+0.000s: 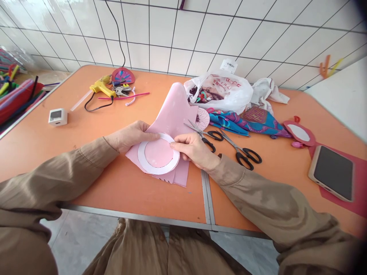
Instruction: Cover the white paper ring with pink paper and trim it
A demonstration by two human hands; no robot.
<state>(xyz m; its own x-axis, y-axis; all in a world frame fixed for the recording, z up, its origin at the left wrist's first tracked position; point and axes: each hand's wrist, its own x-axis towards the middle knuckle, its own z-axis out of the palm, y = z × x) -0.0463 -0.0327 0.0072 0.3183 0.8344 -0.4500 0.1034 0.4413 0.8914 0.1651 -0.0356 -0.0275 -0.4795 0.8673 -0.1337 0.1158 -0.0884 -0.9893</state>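
A white paper ring [145, 162] lies against a pink sheet [169, 114], with pink showing through its centre. My left hand [129, 135] grips the sheet and the ring's upper left, thumb on top and fingers hidden beneath. The ring's right edge is pinched between thumb and fingers of my right hand [193, 149]. The sheet's far end curls up off the orange table, and a few dark marks show at its near edge. Just beyond my right hand lie black-handled scissors [208, 143] and a second pair of scissors [243, 152]. A pink disc with dark lines [203, 118] sits beside the sheet.
At the back left rest a yellow glue gun [102, 87] with a cord and a white cube-shaped device [57, 117]. A white plastic bag [232, 93], patterned blue cloth [229, 122] and a phone [332, 172] are on the right. A metal seam [207, 194] crosses the orange table [114, 191].
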